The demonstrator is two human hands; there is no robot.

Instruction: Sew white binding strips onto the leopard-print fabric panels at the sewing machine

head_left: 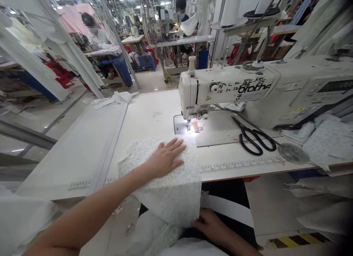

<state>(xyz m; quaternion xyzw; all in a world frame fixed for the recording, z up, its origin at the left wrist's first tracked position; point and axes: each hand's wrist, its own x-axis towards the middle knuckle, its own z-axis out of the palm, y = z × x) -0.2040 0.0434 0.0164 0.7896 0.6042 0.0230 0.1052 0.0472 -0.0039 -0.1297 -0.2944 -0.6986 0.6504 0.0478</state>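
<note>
My left hand (pixel 165 158) lies flat on a pale patterned fabric piece (pixel 154 153), its fingers spread and pointing toward the needle. The fabric's far edge reaches the lit presser foot (pixel 189 126) of a white sewing machine (pixel 220 89). From the table's front edge the cloth hangs down over my lap. Low at its right edge, my right hand (pixel 211 224) is closed with the cloth's border between thumb and fingers. Beside that hand a white strip (pixel 228 208) lies across my dark clothing.
Black-handled scissors (pixel 252 138) rest right of the needle, beside a round translucent disc (pixel 293 153). More patterned cloth (pixel 328 134) is heaped at the right end. White scraps (pixel 118 98) lie at the table's back left. Co-workers sit at machines beyond.
</note>
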